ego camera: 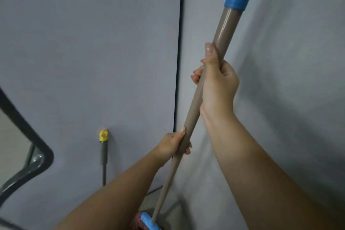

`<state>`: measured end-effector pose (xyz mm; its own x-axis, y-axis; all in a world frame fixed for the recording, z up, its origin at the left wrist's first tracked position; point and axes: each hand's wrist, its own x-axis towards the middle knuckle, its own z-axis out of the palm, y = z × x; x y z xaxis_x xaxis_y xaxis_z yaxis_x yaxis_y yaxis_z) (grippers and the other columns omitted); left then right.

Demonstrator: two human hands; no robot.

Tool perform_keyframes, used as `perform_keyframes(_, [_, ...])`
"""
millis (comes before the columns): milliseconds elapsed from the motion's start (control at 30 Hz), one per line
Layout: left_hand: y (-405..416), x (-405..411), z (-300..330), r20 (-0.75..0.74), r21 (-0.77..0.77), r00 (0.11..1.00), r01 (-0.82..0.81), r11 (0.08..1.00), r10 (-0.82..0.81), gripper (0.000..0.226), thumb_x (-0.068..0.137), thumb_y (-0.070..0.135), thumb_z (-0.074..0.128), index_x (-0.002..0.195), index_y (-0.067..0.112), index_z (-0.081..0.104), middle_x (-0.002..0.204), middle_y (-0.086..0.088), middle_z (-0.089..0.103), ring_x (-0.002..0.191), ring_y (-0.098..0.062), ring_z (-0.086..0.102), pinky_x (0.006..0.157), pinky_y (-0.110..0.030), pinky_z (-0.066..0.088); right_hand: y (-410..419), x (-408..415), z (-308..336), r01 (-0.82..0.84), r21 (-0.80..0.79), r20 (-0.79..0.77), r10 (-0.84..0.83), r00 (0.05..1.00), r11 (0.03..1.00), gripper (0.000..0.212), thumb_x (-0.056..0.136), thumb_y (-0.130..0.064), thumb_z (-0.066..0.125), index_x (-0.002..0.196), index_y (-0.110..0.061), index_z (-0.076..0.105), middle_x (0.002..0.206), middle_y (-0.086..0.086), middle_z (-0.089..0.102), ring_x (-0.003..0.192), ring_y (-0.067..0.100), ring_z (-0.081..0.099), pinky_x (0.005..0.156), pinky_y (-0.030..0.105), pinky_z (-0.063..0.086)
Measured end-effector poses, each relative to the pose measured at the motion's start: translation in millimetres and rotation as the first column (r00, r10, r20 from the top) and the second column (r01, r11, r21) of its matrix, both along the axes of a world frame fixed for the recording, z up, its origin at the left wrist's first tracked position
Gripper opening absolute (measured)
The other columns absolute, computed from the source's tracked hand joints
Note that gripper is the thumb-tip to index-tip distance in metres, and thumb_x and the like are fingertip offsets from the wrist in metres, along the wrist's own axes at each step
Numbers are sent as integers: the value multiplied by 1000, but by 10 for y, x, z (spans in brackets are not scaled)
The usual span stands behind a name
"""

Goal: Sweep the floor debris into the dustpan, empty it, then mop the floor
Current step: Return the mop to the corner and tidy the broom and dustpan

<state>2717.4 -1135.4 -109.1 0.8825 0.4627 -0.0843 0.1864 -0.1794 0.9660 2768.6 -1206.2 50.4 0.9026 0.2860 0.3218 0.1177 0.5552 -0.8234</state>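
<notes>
A long taupe broom handle (220,37) with a blue grip at its top runs diagonally up the middle of the view. My right hand (216,84) grips the handle high up, thumb along the shaft. My left hand (172,144) grips it lower down. At the bottom edge the blue broom head (149,223) with pinkish bristles shows just above the floor, mostly hidden by my left forearm. No dustpan or debris is in view.
A grey wall (93,52) with a dark vertical seam fills the view close ahead. A second grey handle with a yellow cap (103,147) leans on the wall at left. A dark chair frame (28,164) curves in from the lower left.
</notes>
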Motion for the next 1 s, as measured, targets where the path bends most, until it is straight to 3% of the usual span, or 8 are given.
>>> perform_keyframes(167, [-36, 261, -308, -55, -49, 982, -183, 982, 180, 60, 100, 38, 14, 62, 16, 54, 67, -2, 56, 48, 7, 52, 53, -6, 37, 223, 330, -309, -135, -94, -7, 135, 991, 986, 26, 82, -28, 70, 61, -20, 57, 45, -7, 55, 45, 3, 56, 53, 19, 53])
perform_keyframes(267, [-61, 296, -402, 2, -152, 971, -235, 960, 239, 63, 94, 47, 9, 61, 12, 49, 62, -6, 49, 58, -11, 49, 70, -23, 38, 268, 385, -343, -300, -221, 57, 320, 946, 928, 18, 81, -35, 66, 71, -23, 57, 57, -7, 64, 67, 13, 68, 76, 34, 58])
perform_keyframes(333, [20, 369, -310, 25, -159, 975, -212, 964, 219, 73, 86, 68, 9, 59, 13, 49, 57, -4, 49, 60, -19, 45, 70, -29, 33, 279, 502, -180, -356, -232, 83, 383, 920, 905, 18, 75, -41, 62, 79, -24, 56, 67, -3, 68, 77, 16, 71, 87, 36, 55])
perform_keyframes(367, [74, 404, -237, 33, -151, 979, -193, 970, 200, 76, 82, 74, 10, 56, 14, 49, 52, -2, 50, 58, -19, 45, 69, -30, 31, 282, 554, -78, -394, -207, 81, 417, 905, 895, 19, 75, -40, 61, 82, -23, 55, 66, -1, 68, 74, 17, 71, 83, 36, 56])
perform_keyframes(433, [166, 442, -24, 64, -110, 986, -148, 983, 156, 71, 67, 78, 15, 48, 18, 49, 42, 2, 49, 50, -17, 45, 67, -33, 31, 291, 594, 151, -461, -127, 109, 475, 873, 878, 16, 81, -34, 61, 80, -21, 52, 51, -2, 61, 51, 18, 65, 58, 32, 56])
perform_keyframes(500, [249, 450, 182, 113, -86, 989, -84, 993, 94, 72, 60, 81, 15, 41, 20, 48, 38, 1, 47, 46, -18, 45, 66, -35, 33, 319, 584, 342, -442, -76, 152, 449, 881, 894, 19, 86, -29, 60, 74, -21, 50, 40, -5, 47, 33, 13, 45, 42, 22, 42])
perform_keyframes(733, [513, 226, 700, 188, -46, 982, 7, 999, 2, 74, 75, 69, 10, 44, 10, 43, 40, -3, 43, 41, -15, 43, 59, -31, 40, 526, 306, 779, -452, 28, 196, 439, 877, 891, 28, 90, -29, 61, 68, -20, 47, 41, -5, 40, 31, 10, 34, 37, 18, 33])
perform_keyframes(1000, [639, 59, 1118, 177, -23, 983, 48, 999, -44, 77, 70, 73, 7, 46, 9, 41, 39, -3, 41, 43, -18, 42, 56, -26, 41, 574, 110, 1173, -392, 64, 325, 352, 878, 918, 31, 90, -30, 60, 67, -18, 43, 40, -6, 41, 30, 10, 35, 38, 17, 34])
